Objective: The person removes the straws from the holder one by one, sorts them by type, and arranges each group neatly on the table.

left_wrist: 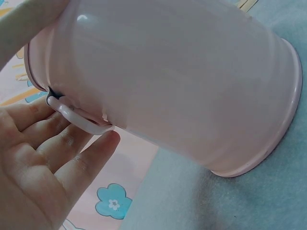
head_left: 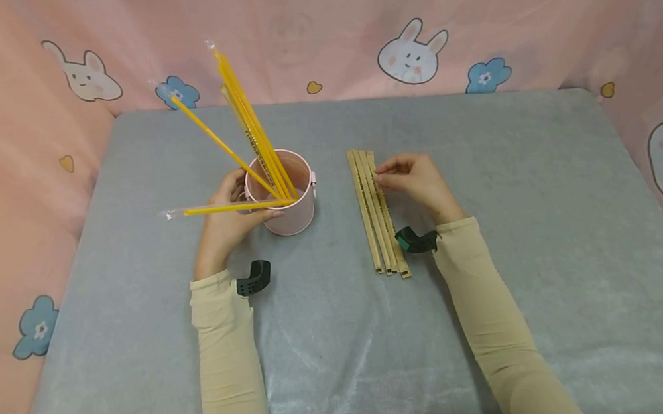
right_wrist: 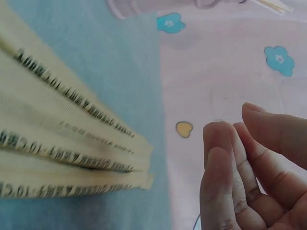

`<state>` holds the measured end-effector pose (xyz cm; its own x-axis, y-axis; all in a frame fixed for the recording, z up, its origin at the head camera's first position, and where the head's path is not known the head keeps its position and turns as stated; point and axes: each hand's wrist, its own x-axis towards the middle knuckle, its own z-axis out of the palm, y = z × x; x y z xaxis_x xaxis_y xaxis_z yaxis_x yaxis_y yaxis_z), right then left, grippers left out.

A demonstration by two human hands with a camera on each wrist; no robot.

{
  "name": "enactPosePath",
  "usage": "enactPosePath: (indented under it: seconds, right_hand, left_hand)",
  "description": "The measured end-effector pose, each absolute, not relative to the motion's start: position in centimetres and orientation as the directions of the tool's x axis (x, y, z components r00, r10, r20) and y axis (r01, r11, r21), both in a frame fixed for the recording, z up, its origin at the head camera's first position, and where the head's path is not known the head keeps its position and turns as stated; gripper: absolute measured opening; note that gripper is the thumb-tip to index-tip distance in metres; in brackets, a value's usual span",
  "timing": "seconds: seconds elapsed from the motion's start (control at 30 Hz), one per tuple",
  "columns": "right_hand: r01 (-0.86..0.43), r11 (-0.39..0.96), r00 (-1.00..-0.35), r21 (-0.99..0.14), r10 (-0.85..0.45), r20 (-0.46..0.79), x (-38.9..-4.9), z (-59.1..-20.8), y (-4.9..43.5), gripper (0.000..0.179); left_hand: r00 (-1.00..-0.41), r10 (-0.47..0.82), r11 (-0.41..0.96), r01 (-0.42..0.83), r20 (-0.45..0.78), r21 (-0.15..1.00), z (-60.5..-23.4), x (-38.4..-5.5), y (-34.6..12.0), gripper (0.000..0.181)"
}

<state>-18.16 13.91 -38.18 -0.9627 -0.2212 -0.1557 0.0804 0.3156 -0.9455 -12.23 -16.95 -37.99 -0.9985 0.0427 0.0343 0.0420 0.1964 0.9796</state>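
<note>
A pale pink bucket (head_left: 293,220) stands on the grey table, held by my left hand (head_left: 219,228). The thumb lies over its near rim, and the other fingers are by the small side handle (left_wrist: 79,120). Several yellow straws (head_left: 254,118) in clear wrappers lean out of the bucket. One straw (head_left: 212,210) lies nearly flat across the rim above the left hand. Right of the bucket, slim tan paper packets (head_left: 374,209) with black print lie side by side. My right hand (head_left: 419,182) is at their far right edge, thumb and fingertips apart with nothing between them.
Grey cloth covers the table (head_left: 548,213). Behind and at both sides hangs a pink curtain (head_left: 315,35) printed with rabbits, flowers and hearts. A dark wrist mount (head_left: 254,278) sits on the left sleeve, another (head_left: 417,240) on the right, overlapping the packets' lower ends.
</note>
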Motion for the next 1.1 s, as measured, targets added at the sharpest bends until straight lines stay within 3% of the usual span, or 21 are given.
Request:
enactPosePath:
  seconds: [0.37,1.1]
  right_hand:
    - [0.001,0.257,-0.97,-0.967,-0.235,-0.064,-17.8,-37.0,12.5,0.024]
    - [-0.06,0.219,-0.951,-0.974,-0.308,-0.01,-17.7,-34.6,8.2,0.019]
  left_hand:
    - [-0.998,0.039,0.205,0.052,0.045,0.977,-38.4,-12.4,-17.1,0.076]
    - [-0.998,0.042,0.215,0.055,0.047,0.975,-38.4,-12.5,-17.2,0.076]
